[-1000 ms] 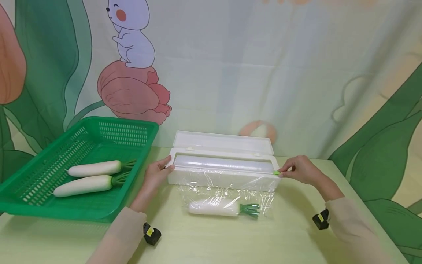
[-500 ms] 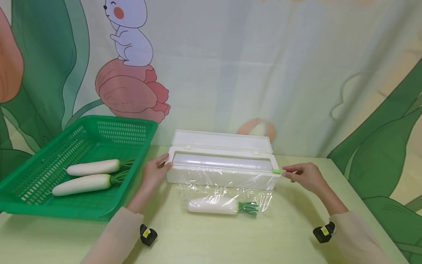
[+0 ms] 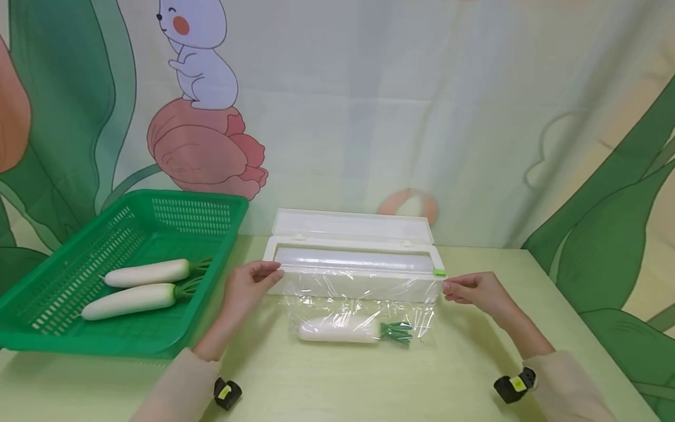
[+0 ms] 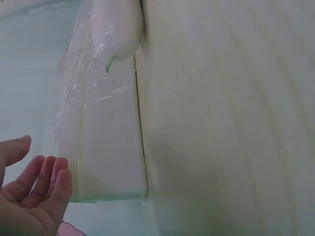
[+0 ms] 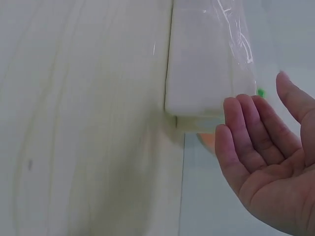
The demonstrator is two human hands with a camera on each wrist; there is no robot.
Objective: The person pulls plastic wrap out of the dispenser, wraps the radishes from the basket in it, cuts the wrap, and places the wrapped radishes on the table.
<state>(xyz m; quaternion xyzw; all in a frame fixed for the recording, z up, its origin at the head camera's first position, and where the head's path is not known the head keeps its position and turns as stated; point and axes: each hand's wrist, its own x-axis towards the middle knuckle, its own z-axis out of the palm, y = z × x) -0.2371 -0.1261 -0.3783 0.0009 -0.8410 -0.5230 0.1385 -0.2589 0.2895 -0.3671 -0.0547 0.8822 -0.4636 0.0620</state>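
A white cling film dispenser box (image 3: 358,287) stands on the table, its lid (image 3: 352,226) tipped back and a roll of film (image 3: 353,259) inside. Clear cling film (image 3: 364,305) hangs from its front over a white radish (image 3: 340,329) with green stalks. At the box's right end sits a green slider (image 3: 439,272). My left hand (image 3: 246,290) has its fingertips at the box's left end; in the left wrist view the thumb stands apart from the relaxed fingers. At the opposite end, my right hand (image 3: 480,292) holds its loosely bent fingertips right beside the box.
To the left, a green plastic basket (image 3: 211,281) carries two more radishes (image 3: 129,300). Behind the table (image 3: 369,387) hangs a printed curtain (image 3: 337,117). A black wrist camera (image 3: 514,387) sits below each forearm.
My right hand has let go of the green slider and moved down to the box's right end. My left hand has shifted slightly lower along the left end.
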